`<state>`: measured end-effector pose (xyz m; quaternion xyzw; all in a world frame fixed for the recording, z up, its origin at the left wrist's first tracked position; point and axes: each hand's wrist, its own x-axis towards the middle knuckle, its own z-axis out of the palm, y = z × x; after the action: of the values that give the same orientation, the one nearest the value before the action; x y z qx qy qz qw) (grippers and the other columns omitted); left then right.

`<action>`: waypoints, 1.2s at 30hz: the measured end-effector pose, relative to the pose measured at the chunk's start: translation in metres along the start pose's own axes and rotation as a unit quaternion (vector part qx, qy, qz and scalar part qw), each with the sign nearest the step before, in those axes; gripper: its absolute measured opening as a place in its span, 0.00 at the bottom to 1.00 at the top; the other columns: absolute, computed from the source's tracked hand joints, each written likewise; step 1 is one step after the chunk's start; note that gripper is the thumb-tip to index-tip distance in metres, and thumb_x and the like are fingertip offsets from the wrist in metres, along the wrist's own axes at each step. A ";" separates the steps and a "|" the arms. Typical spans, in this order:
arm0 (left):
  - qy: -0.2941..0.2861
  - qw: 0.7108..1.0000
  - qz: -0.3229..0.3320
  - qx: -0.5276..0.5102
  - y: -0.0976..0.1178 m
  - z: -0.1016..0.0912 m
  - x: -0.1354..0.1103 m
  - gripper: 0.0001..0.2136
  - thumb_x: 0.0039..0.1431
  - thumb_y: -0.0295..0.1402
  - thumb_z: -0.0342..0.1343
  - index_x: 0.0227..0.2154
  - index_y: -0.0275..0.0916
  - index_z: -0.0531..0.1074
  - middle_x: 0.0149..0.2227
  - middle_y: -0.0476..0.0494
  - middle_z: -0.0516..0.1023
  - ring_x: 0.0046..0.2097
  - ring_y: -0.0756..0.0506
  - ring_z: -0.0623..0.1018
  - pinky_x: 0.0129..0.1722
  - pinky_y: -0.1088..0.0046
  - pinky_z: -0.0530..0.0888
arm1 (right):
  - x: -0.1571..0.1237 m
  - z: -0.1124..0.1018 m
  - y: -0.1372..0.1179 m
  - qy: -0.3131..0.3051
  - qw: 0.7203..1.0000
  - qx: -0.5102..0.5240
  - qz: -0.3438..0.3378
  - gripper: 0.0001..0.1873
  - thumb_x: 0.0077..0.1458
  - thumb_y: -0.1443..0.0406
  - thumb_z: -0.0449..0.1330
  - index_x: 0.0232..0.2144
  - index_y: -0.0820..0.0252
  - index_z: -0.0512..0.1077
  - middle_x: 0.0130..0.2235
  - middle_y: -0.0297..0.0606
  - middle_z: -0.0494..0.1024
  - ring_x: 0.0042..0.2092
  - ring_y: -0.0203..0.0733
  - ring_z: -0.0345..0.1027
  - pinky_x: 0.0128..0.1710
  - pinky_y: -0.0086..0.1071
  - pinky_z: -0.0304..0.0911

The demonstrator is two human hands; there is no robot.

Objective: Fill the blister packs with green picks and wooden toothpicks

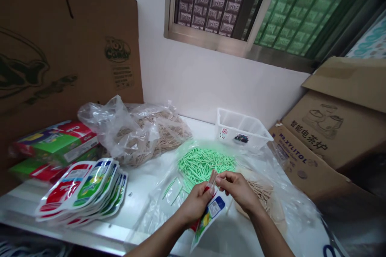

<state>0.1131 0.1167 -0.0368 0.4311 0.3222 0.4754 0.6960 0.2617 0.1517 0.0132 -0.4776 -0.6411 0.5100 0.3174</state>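
Observation:
My left hand (194, 202) is closed around a small printed pouch (213, 209) in red, green and blue, held at a tilt. Several thin brown sticks (213, 176) stand up out of its top, by my left thumb. Beside them my right hand (238, 188) pinches with thumb and forefinger at the pouch's upper end; what is between the fingertips is too small to make out. Just behind both hands lies a heap of light green sticks (205, 160) on clear plastic. A pile of loose brown sticks (261, 192) is partly covered by my right wrist.
A stack of flat printed pouches (87, 192) lies at the left, before red and green boxes (64, 142). Behind is a clear bag of brown sticks (144, 132). A white plastic basket (241, 130) stands against the wall. Cardboard boxes (328, 128) flank the right side.

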 end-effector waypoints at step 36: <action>0.007 0.997 0.000 0.071 0.014 0.000 -0.014 0.21 0.49 0.52 0.54 0.25 0.34 0.67 0.18 0.51 0.67 0.17 0.55 0.60 0.17 0.78 0.53 | -0.012 0.025 -0.010 0.088 0.992 0.009 -0.086 0.15 0.56 0.55 0.51 0.32 0.61 0.70 0.28 0.35 0.72 0.31 0.39 0.65 0.33 0.30 0.60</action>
<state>0.1030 0.1064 -0.0241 0.4762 0.3601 0.4539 0.6614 0.2403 0.1311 0.0163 -0.4611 -0.6449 0.4425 0.4191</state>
